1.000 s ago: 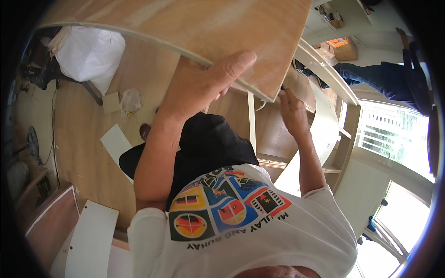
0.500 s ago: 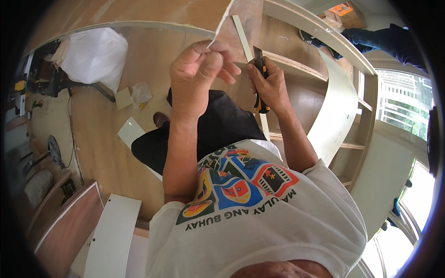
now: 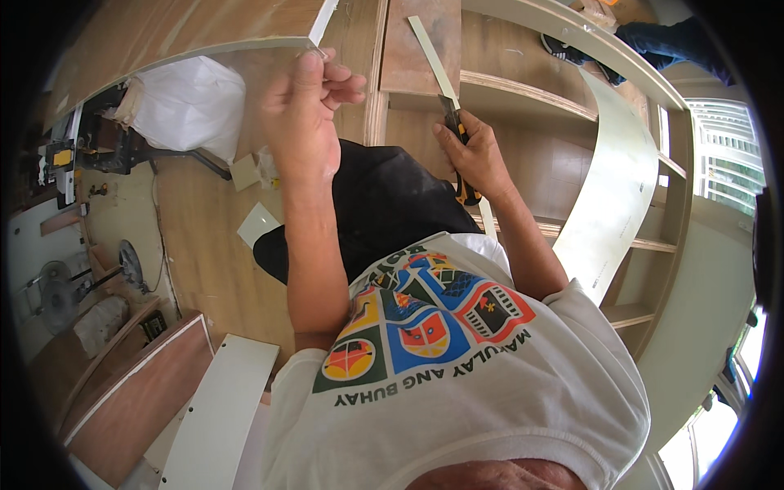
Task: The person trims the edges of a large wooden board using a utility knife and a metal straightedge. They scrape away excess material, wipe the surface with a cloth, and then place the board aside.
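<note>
My right hand point(image 3: 478, 159) grips a black and yellow utility knife point(image 3: 462, 135), its blade pointing away from me. Just beyond the blade lies a narrow pale strip point(image 3: 433, 53). My left hand point(image 3: 306, 114) is raised at the corner of a brown wooden panel point(image 3: 196, 41), beside its white edge point(image 3: 324, 23). Thumb and index finger come together at that corner while the other fingers curl loosely. Whatever sits between those fingertips is too small to name.
Before me lies a wooden frame point(image 3: 531, 96) with shelf-like compartments. A curved pale sheet point(image 3: 612, 188) leans across its right side. A white bag point(image 3: 188, 106) and a fan point(image 3: 131, 263) are at left. Another person's shoe point(image 3: 563, 49) shows at far right.
My left hand has shifted left along with the panel corner in view. The right hand keeps its hold on the utility knife, sitting slightly lower. The whole view has turned a little.
</note>
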Tool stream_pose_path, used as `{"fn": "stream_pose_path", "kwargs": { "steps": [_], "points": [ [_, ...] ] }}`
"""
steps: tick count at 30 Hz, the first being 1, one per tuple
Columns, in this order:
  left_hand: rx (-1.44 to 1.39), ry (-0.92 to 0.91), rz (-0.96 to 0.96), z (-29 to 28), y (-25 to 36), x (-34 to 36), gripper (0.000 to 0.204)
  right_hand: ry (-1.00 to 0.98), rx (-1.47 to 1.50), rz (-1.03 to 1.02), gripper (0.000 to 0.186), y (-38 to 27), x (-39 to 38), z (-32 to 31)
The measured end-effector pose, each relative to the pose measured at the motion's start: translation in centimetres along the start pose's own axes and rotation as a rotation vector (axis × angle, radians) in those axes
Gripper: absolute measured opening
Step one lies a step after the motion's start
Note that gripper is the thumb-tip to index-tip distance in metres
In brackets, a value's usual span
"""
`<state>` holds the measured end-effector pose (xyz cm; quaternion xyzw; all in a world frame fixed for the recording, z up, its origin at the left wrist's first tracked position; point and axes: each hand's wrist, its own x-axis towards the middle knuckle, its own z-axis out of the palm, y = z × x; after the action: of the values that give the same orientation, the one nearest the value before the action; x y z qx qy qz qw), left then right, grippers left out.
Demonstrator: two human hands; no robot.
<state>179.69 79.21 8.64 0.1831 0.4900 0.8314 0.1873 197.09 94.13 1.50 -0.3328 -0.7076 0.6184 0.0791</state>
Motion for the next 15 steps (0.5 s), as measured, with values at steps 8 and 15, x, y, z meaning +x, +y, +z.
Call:
{"fn": "stream_pose_path", "kwargs": {
  "steps": [8,15],
  "points": [
    [0.026,0.070,-0.380,-2.0,-6.8,-3.4,0.015,0.021,0.247,-0.070,0.034,-1.4,0.6,0.2],
    [0.797,-0.034,-0.131,-1.7,-6.7,-5.3,0.040,0.150,0.117,-0.300,0.021,-5.7,0.5,2.1]
  ]
}}
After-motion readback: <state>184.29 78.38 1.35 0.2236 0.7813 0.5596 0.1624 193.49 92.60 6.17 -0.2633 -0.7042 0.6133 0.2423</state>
